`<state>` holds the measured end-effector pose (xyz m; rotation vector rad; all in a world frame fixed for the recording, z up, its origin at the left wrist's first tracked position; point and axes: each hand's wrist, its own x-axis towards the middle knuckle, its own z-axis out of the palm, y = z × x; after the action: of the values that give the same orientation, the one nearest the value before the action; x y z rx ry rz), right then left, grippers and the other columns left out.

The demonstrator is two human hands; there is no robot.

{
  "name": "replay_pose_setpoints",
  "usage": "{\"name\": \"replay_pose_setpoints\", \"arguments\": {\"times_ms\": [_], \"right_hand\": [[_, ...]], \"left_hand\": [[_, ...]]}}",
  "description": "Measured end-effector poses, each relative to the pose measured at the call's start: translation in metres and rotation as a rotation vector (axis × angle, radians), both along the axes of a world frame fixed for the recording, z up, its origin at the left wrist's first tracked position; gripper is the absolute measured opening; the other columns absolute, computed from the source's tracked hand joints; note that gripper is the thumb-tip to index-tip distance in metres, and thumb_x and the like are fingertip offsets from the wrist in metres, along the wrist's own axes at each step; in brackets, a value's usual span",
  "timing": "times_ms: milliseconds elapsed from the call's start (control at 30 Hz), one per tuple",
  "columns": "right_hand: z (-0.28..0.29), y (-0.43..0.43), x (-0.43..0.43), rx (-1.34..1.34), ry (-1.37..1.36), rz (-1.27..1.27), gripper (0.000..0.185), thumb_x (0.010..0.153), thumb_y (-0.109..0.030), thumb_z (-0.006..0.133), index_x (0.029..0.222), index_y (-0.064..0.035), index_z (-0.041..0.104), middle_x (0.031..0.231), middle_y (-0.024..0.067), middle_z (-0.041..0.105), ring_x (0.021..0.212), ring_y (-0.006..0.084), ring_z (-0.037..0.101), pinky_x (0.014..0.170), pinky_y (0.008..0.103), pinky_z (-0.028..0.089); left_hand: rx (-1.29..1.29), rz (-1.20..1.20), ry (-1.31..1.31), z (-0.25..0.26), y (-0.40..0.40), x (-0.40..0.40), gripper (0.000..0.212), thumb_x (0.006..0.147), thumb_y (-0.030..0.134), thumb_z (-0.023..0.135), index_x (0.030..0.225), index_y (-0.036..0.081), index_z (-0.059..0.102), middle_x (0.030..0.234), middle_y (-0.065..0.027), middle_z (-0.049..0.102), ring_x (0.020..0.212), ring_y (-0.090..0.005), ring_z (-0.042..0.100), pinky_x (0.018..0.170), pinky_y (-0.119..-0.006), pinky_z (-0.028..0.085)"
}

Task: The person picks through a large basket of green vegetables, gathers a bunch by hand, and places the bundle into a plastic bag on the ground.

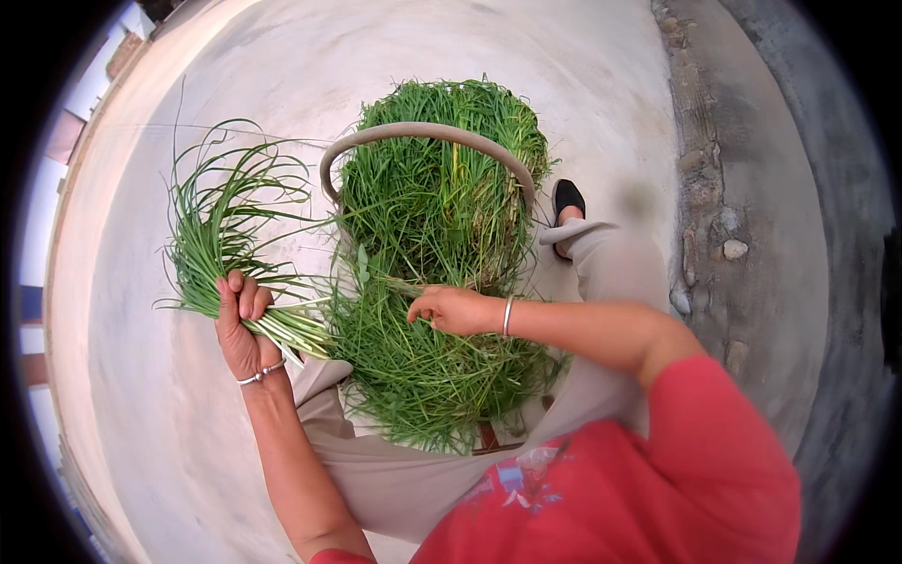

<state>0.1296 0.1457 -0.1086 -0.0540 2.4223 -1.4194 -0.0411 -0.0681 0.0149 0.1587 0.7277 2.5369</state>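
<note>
My left hand (243, 321) is closed around a bunch of long green leafy stalks with white lower ends (225, 233), like garlic chives. The leaves fan out up and to the left; the pale ends point right. My right hand (454, 310) reaches over a heap of loose grassy greens (444, 381), fingers slightly bent and parted; a thin stalk lies by its fingertips, and whether they touch it is unclear. Beyond the hand stands a basket filled with more greens (437, 197), under a thick arched handle (437, 132). The greens hide most of the basket's body.
Pale concrete floor (592, 84) surrounds the basket. My legs in light trousers (620, 275) flank the heap, with a black shoe (567, 196) right of the basket. Farther right runs a rough strip of stones and earth (705, 211), with a small pale stone (735, 249) on it.
</note>
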Motion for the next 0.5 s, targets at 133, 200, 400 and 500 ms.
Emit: {"name": "replay_pose_setpoints", "arguments": {"times_ms": [133, 200, 400, 500], "right_hand": [[-0.018, -0.010, 0.013, 0.270, 0.306, 0.138, 0.029, 0.078, -0.009, 0.058, 0.106, -0.0101, 0.059, 0.116, 0.0107, 0.053, 0.105, 0.0275, 0.051, 0.088, 0.0369, 0.043], [-0.023, -0.009, -0.002, 0.193, 0.224, 0.025, 0.028, 0.078, -0.010, 0.057, 0.106, -0.0087, 0.059, 0.113, 0.0110, 0.055, 0.102, 0.0275, 0.052, 0.087, 0.0371, 0.043], [-0.077, 0.004, -0.058, -0.014, -0.076, -0.388, 0.031, 0.082, -0.013, 0.055, 0.110, 0.0007, 0.056, 0.107, 0.0178, 0.059, 0.099, 0.0313, 0.056, 0.088, 0.0383, 0.044], [-0.106, 0.005, -0.074, 0.039, -0.143, -0.528, 0.043, 0.082, -0.015, 0.057, 0.121, 0.0024, 0.046, 0.114, 0.0222, 0.055, 0.104, 0.0335, 0.054, 0.089, 0.0382, 0.043]], "left_hand": [[0.141, 0.099, -0.071, 0.004, -0.008, 0.000, 0.017, 0.089, 0.013, 0.053, 0.084, 0.000, 0.044, 0.078, -0.0054, 0.046, 0.056, -0.0086, 0.034, 0.049, -0.020, 0.034], [0.192, 0.129, -0.107, 0.005, -0.012, -0.003, 0.018, 0.087, 0.013, 0.057, 0.085, -0.001, 0.044, 0.078, -0.0057, 0.046, 0.056, -0.0093, 0.035, 0.049, -0.021, 0.034], [0.260, 0.132, -0.179, 0.010, -0.015, -0.003, 0.016, 0.088, 0.011, 0.055, 0.085, -0.001, 0.044, 0.077, -0.0055, 0.046, 0.055, -0.0088, 0.035, 0.048, -0.021, 0.033], [0.269, 0.091, -0.196, 0.009, -0.009, -0.002, 0.016, 0.090, 0.012, 0.052, 0.086, -0.001, 0.043, 0.078, -0.0067, 0.046, 0.056, -0.0090, 0.036, 0.049, -0.021, 0.034]]}}
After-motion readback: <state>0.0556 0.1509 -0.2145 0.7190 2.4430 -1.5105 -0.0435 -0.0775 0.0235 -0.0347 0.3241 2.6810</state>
